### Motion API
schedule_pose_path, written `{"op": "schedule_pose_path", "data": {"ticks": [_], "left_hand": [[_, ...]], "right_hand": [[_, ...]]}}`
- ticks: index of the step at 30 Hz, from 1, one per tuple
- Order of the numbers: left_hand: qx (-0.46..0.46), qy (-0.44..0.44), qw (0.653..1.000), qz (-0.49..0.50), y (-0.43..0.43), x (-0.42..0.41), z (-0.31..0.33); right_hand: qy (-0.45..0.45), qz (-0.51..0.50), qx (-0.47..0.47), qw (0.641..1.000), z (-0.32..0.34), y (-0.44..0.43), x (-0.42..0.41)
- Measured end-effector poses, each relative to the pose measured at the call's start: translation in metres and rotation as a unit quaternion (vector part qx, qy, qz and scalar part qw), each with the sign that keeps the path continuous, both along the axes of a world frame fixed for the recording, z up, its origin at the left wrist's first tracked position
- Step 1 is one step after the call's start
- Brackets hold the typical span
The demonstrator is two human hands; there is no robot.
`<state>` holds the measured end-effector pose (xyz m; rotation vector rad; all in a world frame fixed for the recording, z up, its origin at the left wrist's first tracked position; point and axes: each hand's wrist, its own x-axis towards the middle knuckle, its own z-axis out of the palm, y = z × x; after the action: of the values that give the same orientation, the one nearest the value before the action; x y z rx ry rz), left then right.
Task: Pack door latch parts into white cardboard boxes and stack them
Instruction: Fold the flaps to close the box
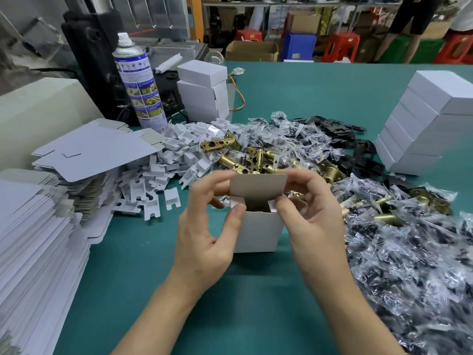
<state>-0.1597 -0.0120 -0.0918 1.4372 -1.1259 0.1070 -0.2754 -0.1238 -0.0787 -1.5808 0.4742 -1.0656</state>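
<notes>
A small white cardboard box (257, 231) stands upright on the green table (230, 298) in front of me, its top lid flap raised. My left hand (207, 226) grips the box's left top edge, thumb on the near rim and fingers behind the flap. My right hand (309, 216) grips the right top edge the same way. Brass door latches (250, 155) lie piled just beyond the box. What is inside the box is hidden.
Flat box blanks (38, 239) are stacked at the left. White plastic inserts (174, 160) spread behind them. Bagged screws (409, 265) and black plates (343, 139) cover the right. Closed white boxes are stacked at the back (204, 90) and far right (425, 124). A spray can (139, 83) stands back left.
</notes>
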Motion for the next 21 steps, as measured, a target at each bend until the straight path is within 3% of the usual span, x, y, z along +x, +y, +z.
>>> {"op": "schedule_pose_path", "data": {"ticks": [15, 21], "left_hand": [[0.004, -0.05, 0.997, -0.053, 0.006, 0.01, 0.001], [0.013, -0.055, 0.997, -0.057, 0.009, 0.011, 0.001]], "right_hand": [[-0.028, 0.094, 0.121, 0.988, -0.004, 0.007, 0.002], [0.018, 0.108, 0.012, 0.994, -0.001, 0.01, -0.009]]}}
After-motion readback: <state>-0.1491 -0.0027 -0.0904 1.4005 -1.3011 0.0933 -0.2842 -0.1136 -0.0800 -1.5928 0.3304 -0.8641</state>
